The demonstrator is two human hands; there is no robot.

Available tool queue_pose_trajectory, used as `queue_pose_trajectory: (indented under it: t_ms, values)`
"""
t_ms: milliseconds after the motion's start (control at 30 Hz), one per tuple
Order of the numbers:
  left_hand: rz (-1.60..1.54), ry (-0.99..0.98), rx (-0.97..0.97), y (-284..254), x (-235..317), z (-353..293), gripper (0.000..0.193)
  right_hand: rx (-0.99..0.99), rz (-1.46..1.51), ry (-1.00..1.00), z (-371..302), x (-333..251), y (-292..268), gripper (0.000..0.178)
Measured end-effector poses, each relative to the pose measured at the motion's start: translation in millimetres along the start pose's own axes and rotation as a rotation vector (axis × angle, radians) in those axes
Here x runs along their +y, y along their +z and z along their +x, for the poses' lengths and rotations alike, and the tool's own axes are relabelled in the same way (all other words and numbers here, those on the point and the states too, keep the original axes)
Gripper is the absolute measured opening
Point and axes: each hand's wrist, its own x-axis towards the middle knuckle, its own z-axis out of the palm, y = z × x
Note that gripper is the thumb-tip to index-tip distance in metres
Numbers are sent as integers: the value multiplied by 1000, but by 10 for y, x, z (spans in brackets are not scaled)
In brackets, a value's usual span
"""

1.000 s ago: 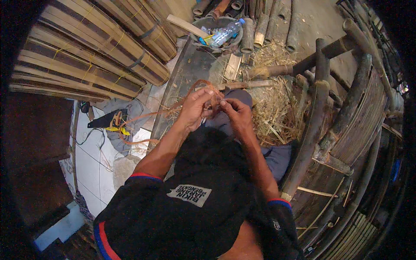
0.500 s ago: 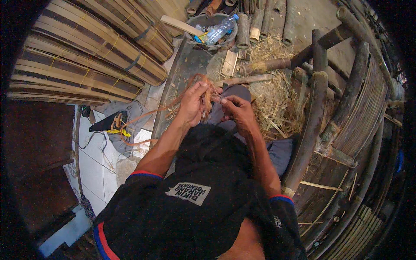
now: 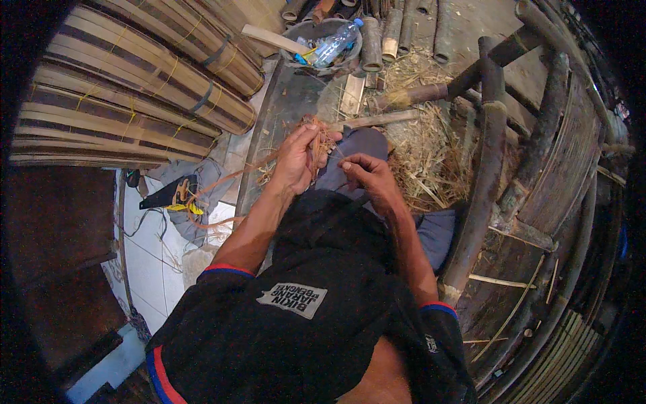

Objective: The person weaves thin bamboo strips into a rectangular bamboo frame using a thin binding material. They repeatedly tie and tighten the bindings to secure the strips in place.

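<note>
My left hand (image 3: 295, 160) is closed around a loose tangle of orange-brown twine (image 3: 321, 145), held above my lap. A long length of the twine trails from it to the left, looping down by the yellow-and-black things on the floor. Just right of the tangle, thumb and fingers of my right hand (image 3: 371, 176) are pinched together on a thin strand that runs toward the bundle. The strand's tip is too fine to make out. Beneath both hands is my grey trouser leg (image 3: 367, 141).
Rolled slat blinds (image 3: 148, 74) lie at the upper left. A handsaw (image 3: 168, 193) rests on the left. Ahead stands a bucket (image 3: 289, 62) with a plastic bottle (image 3: 336, 42). Bamboo shavings (image 3: 431, 158) cover the ground to the right, beside a bamboo frame (image 3: 486, 175).
My right hand has drawn slightly away from the tangle, to the right and down, widening the gap. My left hand still holds the twine, and the whole view has shifted slightly.
</note>
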Motion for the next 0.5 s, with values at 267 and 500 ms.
queue_pose_trajectory:
  t_ms: [267, 500]
  values:
    - [-184, -90, 131, -189, -174, 206, 15, 108, -468, -213, -387, -210, 54, 25]
    - [-257, -89, 581, -1027, -597, 685, 11, 171, -856, -314, -1222, -694, -251, 15]
